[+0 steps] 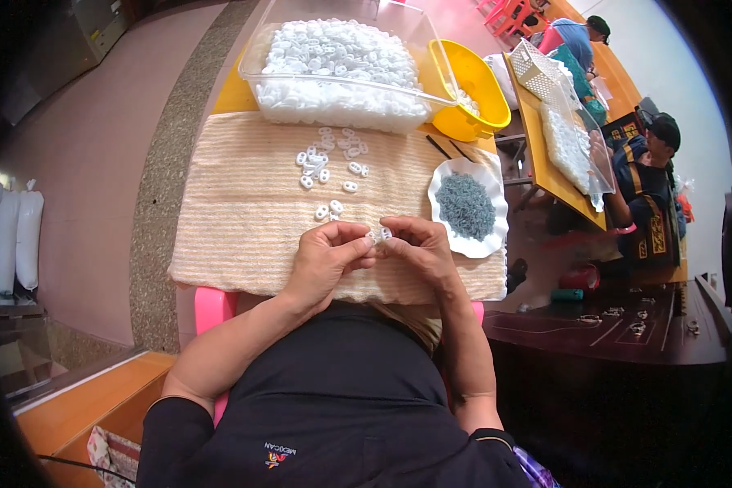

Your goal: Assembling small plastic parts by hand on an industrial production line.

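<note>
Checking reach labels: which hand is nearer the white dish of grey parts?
Right. The right hand sits just left of the white dish; the left hand is farther left, beyond it.

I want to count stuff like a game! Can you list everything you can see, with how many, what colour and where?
small plastic pieces: many loose, white, on the cloth
cloth: one, beige striped, covering the table
clear bin: one, full of white pieces, far edge
yellow bowl: one, right of the bin
white dish: one, holding a grey-blue pile of tiny parts, right side
white sacks: three, on the floor at left
other people: two, at the orange table, far right
left hand: fingers pinching a white piece
right hand: fingers pinching a white piece
</note>
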The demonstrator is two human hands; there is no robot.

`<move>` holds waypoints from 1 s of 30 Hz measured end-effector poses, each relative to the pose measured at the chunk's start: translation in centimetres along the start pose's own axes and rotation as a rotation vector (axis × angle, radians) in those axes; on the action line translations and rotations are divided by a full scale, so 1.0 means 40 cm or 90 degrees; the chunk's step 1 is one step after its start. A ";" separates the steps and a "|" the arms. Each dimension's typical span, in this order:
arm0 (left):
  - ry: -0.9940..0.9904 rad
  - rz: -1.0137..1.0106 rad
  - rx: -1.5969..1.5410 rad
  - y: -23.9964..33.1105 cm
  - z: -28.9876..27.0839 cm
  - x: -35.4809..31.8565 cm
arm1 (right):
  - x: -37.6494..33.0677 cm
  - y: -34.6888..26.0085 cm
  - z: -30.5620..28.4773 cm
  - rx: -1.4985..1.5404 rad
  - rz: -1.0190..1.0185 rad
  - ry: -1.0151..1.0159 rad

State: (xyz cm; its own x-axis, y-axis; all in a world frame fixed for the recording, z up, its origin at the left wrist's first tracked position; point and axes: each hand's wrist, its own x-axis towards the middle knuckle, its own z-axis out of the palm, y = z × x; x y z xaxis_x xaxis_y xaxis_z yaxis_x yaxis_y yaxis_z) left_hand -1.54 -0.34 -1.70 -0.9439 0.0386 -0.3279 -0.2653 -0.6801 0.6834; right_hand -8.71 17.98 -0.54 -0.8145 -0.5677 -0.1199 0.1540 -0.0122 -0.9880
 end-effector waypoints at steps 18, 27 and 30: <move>0.006 -0.001 0.017 0.003 0.005 -0.004 | -0.001 0.014 -0.009 0.017 -0.011 -0.021; 0.002 0.000 0.029 0.002 0.005 -0.003 | -0.004 -0.011 0.004 0.018 -0.016 -0.028; 0.001 0.001 0.032 0.004 0.005 -0.004 | -0.006 -0.020 0.008 0.023 0.013 -0.027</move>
State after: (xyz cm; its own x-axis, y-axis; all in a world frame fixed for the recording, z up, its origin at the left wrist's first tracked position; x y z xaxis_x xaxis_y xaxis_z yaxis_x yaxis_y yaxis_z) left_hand -1.46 -0.30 -1.42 -0.9442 0.0364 -0.3273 -0.2730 -0.6423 0.7162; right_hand -8.45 17.85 0.31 -0.7870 -0.6020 -0.1350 0.1909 -0.0296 -0.9812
